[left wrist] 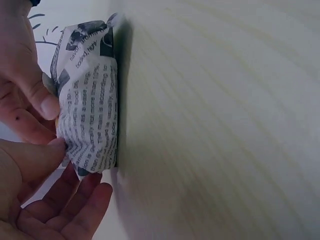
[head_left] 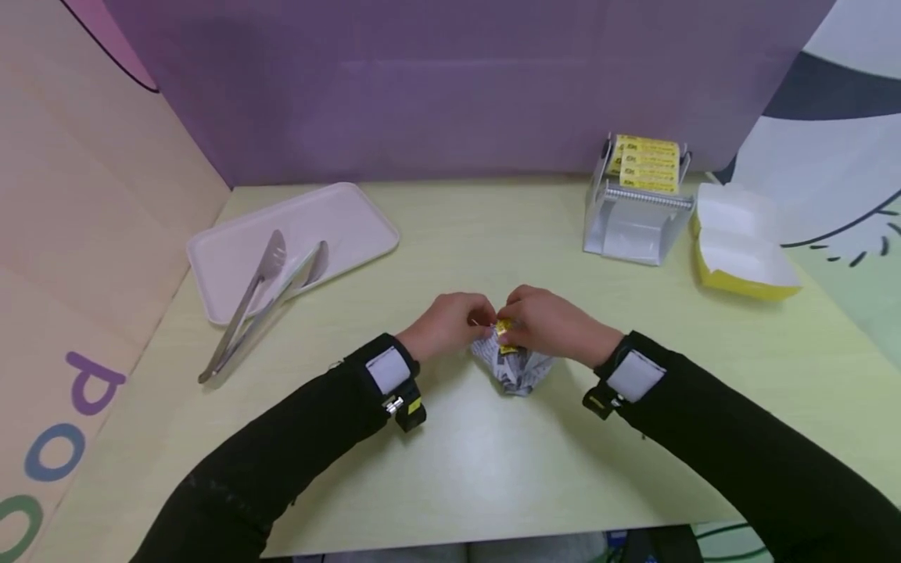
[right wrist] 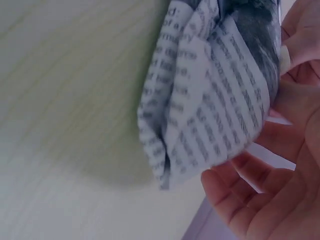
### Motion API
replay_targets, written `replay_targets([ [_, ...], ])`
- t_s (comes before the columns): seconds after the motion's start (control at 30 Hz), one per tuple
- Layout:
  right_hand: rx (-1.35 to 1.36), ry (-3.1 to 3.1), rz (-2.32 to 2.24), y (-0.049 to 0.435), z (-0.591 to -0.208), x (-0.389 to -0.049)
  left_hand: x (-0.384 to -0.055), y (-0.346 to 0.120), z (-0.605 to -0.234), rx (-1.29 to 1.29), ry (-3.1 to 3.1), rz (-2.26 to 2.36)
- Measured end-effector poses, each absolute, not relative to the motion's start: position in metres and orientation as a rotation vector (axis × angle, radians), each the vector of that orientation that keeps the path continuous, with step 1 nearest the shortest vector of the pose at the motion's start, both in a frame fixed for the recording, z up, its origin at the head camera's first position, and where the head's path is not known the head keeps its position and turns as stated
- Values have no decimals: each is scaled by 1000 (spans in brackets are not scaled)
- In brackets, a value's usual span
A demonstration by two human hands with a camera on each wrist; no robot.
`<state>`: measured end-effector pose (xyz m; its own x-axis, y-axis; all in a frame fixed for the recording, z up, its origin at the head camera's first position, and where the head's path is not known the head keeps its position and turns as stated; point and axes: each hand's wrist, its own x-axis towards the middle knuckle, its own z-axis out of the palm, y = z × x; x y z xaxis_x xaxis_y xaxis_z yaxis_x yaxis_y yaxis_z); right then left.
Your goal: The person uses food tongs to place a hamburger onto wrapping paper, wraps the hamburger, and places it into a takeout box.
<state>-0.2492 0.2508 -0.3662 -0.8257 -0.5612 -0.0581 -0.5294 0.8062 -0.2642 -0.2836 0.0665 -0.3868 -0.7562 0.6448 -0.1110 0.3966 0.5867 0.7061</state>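
Note:
A small package [head_left: 519,374] wrapped in newsprint paper lies on the table between both hands. On its upper side sits a yellow sticker [head_left: 504,327], partly covered by fingers. My left hand [head_left: 452,322] holds the package's left end; in the left wrist view its thumb [left wrist: 42,154] touches the wrapper, with the other fingers curled by the end. My right hand [head_left: 552,322] pinches the sticker against the wrapper, its thumb and index finger close together. In the right wrist view the folded paper package [right wrist: 215,100] shows a pointed corner, and the right fingers [right wrist: 225,195] curl beside it.
At the left, metal tongs [head_left: 256,301] lean over the edge of a white tray [head_left: 338,207]. A label dispenser [head_left: 637,203] with a roll of yellow stickers stands at the back right. Beside it sits an open yellow-and-white box [head_left: 746,242]. A purple wall [head_left: 450,94] closes the back.

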Motion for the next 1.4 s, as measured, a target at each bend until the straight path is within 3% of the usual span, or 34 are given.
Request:
replay_targets([
  [0.17, -747, 2753, -504, 261, -364, -245, -282, 68, -385, 879, 2444, 935],
  [0.53, -796, 2786, -478, 261, -370, -243, -282, 68, -383, 872, 2423, 962],
  [0.97, -664, 2763, -579, 266, -369, -238, -279, 72, -384, 907, 2465, 975],
  [1.2, -506, 2856, -737, 314, -362, -246, -272, 69, -387, 832, 2467, 1036],
  [1.4, -119, 3037, -576, 396, -340, -250, -273, 65, -388, 818, 2474, 1052],
])
